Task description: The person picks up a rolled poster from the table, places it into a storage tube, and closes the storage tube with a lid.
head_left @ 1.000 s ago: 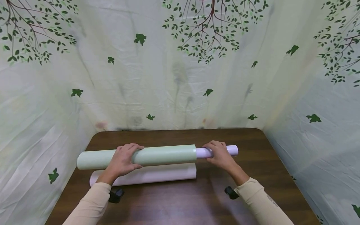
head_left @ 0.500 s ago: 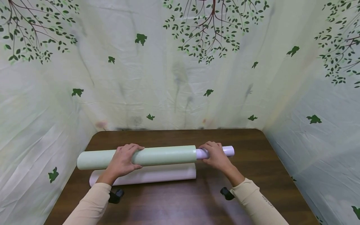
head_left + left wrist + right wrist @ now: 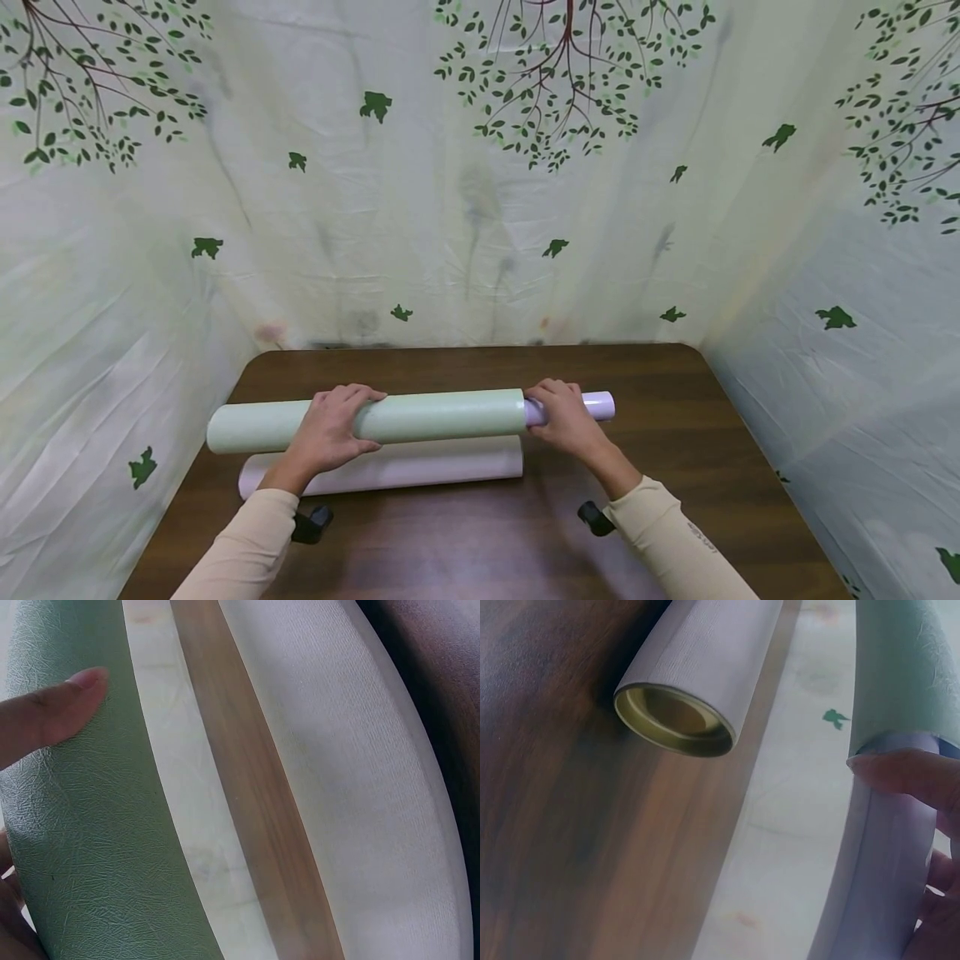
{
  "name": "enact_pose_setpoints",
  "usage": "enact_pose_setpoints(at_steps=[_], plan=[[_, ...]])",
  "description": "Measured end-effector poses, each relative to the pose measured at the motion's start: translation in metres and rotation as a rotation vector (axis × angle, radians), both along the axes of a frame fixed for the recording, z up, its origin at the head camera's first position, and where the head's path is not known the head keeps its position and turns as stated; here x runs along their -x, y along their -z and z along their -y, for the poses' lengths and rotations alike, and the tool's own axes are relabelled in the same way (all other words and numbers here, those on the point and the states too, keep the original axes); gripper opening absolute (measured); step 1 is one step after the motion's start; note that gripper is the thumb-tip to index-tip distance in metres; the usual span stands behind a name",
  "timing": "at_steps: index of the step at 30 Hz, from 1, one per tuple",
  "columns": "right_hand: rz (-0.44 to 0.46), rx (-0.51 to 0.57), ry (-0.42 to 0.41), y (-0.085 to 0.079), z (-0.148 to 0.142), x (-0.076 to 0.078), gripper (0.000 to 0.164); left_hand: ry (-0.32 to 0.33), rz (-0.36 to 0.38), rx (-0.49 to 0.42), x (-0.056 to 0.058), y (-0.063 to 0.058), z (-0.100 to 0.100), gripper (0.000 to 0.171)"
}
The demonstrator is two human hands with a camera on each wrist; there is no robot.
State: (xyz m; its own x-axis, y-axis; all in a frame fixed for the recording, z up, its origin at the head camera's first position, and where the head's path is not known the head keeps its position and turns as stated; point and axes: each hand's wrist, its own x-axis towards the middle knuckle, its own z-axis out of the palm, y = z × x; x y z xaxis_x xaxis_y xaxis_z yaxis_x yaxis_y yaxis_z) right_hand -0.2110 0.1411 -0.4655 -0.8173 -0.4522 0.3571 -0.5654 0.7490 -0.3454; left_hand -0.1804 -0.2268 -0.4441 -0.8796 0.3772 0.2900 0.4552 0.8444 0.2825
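Observation:
My left hand (image 3: 330,425) grips a long, pale green roll (image 3: 450,414) from above, its thumb (image 3: 56,712) along the near side. The roll's textured surface shows up close in the left wrist view. From the roll's right end sticks a thinner, glossy lavender roll (image 3: 600,406), partly inside it. My right hand (image 3: 562,421) holds this thinner roll right at the green rim, thumb tip at the edge in the right wrist view. The lavender roll's inner part is hidden within the green one. Both are held level above the table.
A pale pinkish-white roll (image 3: 450,461) lies on the brown wooden table (image 3: 480,542), nearer me than the green one. Its right end is hollow, with a gold-coloured inside. A white curtain (image 3: 480,208) with leaf prints surrounds the table's back and sides.
My right hand has moved left together with the lavender roll, which slides further into the green roll, so less sticks out. The left hand and the green roll stay nearly still.

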Motion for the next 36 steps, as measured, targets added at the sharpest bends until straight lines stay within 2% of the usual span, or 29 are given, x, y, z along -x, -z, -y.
enact_pose_setpoints(at_steps=[17,28,36], plan=[[0.009,-0.018,-0.020,-0.005,0.006,-0.003,0.045,-0.001,-0.017,-0.011,-0.002,0.002,-0.001,0.066],[-0.019,-0.040,-0.074,-0.009,-0.001,-0.003,0.049,-0.003,-0.012,-0.032,-0.005,0.002,-0.002,0.067],[-0.055,-0.031,-0.078,-0.015,-0.007,-0.003,0.049,-0.002,-0.012,-0.042,-0.005,0.002,-0.001,0.067]])
